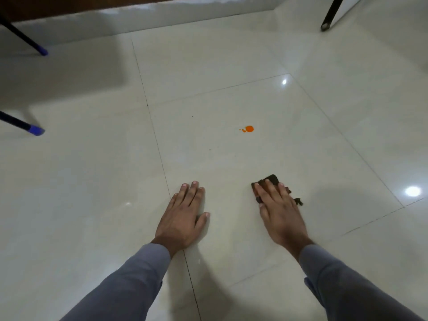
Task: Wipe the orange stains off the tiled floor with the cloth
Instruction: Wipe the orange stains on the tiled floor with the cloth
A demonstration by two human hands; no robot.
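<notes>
- Head view: the stain (pixel 249 129), an orange spot with small droplets beside it, sits on the floor (pixel 231 54), well ahead of both hands.
- The dark cloth (pixel 273 179) lies under the right hand (pixel 279 209), whose straight fingers press it flat.
- The left hand (pixel 183 216) rests flat, holding nothing.
- Blue-tipped legs (pixel 34 130) stand at left.

Single head view, looking steeply down at floor (pixel 208 66).

Both arms in grey sleeves reach forward, the left hand (pixel 185 214) flat with fingers straight and thumb out, the right hand (pixel 278 209) flat, fingers spread, palm down.
</notes>
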